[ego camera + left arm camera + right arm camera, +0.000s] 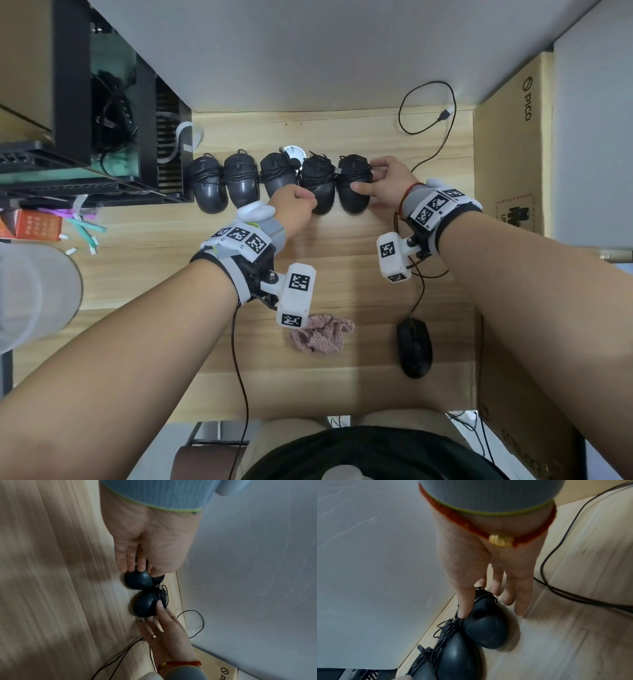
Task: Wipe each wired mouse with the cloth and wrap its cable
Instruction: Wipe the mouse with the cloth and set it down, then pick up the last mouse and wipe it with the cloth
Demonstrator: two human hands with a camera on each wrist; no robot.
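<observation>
Forearms fitted with white marker-tagged wrist rigs reach across a pale wood-grain bench [342, 133] toward a row of five dark grey wired mice [279, 183], each with its black cable wound round its body, lined up side by side along the back edge. Far left of the row stands a black open-framed rack [113, 137] holding dark cables. The left hand [296, 205] meets the fourth mouse from the left [138, 580], its fingers and thumb curled over the mouse's near end and coiled cable. Just beside it, touching, sits the fifth, rightmost mouse [352, 188], where the right hand [387, 183] rests with fingers straight and spread, the thumb laid on the mouse's top and the fingertips at its far side. Nearer the person, a crumpled pink knitted cloth [323, 334] lies on the bench under the left wrist rig. Right of the cloth lies a black wired mouse [413, 347] with its cable [448, 137] unwound, looping toward the back wall and ending in a USB plug. A brown cardboard box [507, 154] flanks the bench at right.
</observation>
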